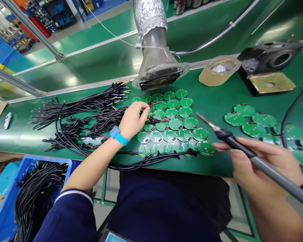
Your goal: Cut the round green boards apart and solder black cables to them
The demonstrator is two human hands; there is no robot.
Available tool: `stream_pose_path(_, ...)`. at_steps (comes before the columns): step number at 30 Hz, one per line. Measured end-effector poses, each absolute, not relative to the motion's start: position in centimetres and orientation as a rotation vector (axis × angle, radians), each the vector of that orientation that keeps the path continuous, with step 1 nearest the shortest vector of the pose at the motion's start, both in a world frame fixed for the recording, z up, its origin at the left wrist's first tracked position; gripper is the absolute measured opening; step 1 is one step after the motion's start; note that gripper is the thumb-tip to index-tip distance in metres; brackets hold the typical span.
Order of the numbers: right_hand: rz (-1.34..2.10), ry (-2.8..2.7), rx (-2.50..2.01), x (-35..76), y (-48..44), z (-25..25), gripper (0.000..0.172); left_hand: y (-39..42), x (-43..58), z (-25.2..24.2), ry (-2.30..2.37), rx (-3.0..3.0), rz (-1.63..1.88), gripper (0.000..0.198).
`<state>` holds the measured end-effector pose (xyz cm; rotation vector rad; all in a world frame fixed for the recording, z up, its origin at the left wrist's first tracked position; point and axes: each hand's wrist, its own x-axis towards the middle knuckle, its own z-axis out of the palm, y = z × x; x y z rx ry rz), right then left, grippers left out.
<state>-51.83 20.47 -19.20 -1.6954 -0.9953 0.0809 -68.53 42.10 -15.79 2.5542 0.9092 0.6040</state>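
Observation:
My right hand (272, 161) is closed around the grey handle of a soldering iron (232, 137). The iron's tip points up and left, just right of the rows of round green circuit boards (175, 124). Over the left side of those rows, my left hand (135, 117) pinches a thin black cable whose red lead (156, 104) shows past the fingertips. Other black cables (107, 121) lie bunched beside that wrist. Along the front row, several thicker cables (151, 163) run with their coloured wire ends at the boards.
A fume extractor hood (156, 64) hangs behind the boards. At the back right stand a yellowish cup (218, 72) and a black stand with a sponge (271, 83). More round boards (254, 119) lie right. A blue bin (70, 164) of cables sits at lower left.

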Motion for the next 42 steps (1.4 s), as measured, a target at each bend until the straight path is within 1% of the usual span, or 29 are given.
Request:
stream_pose_path(2,-0.004,-1.008,-1.625,-52.1,20.8,-19.2,0.015,39.9,-70.3,-14.5,0.832,2.609,0.733,0.018)
stream_pose_path(3,0.009,-1.007,-1.582,-52.3,21.1,-19.4,0.014,38.7,-71.2,-14.0,0.796,2.659,0.681,0.018)
stream_pose_path(5,0.157,-1.030,-1.503,-52.5,21.7,-19.7,0.011,36.5,-72.8,-13.7,0.813,2.733,0.375,0.018)
stream_pose_path(7,0.355,-1.078,-1.460,-52.7,22.6,-20.1,0.009,35.0,-74.0,-14.4,0.910,2.705,0.088,0.019)
stream_pose_path(9,0.509,-1.156,-1.465,-52.9,23.5,-20.4,0.006,34.3,-74.6,-15.8,1.003,2.632,0.011,0.019)
stream_pose_path(11,0.587,-1.246,-1.484,-53.1,24.3,-20.6,0.005,34.3,-75.0,-16.9,1.045,2.587,0.051,0.019)
stream_pose_path(15,0.626,-1.368,-1.448,-53.6,25.1,-20.8,0.004,34.3,-75.1,-17.9,1.058,2.533,0.136,0.018)
stream_pose_path(25,0.602,-1.407,-1.409,-53.6,24.8,-21.2,0.005,33.9,-74.9,-18.5,1.085,2.508,0.218,0.019)
stream_pose_path(42,0.591,-1.497,-1.281,-53.4,24.9,-21.6,0.013,33.6,-74.6,-18.8,1.053,2.588,0.250,0.020)
